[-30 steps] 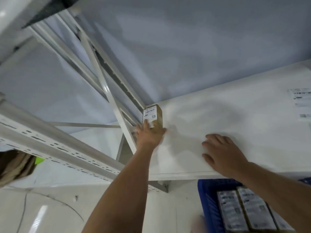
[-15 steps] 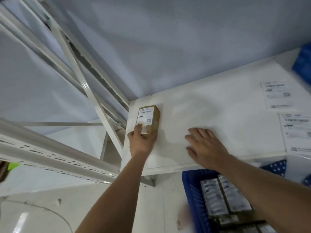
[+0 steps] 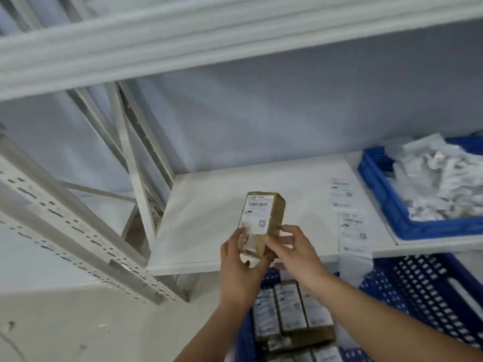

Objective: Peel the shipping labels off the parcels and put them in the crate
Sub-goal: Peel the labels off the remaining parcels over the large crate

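Note:
A small brown cardboard parcel (image 3: 271,218) with a white shipping label (image 3: 257,214) on its face is held up over the front of the white shelf (image 3: 209,218). My left hand (image 3: 240,259) grips its lower end from the left and below. My right hand (image 3: 292,249) pinches the lower right edge with thumb and fingers. On the shelf at the far right stands a blue crate (image 3: 386,202) heaped with crumpled white labels (image 3: 439,184).
Two peeled labels (image 3: 350,218) lie flat on the shelf beside the crate. Below the shelf a blue crate (image 3: 418,291) holds several labelled parcels (image 3: 290,309). White metal rack uprights (image 3: 130,158) and a perforated beam (image 3: 65,231) stand at the left, another shelf overhead.
The parcel has come off the shelf's back left corner and is now held up in front. My right hand left the shelf surface and joined the left on the parcel. The view swung right.

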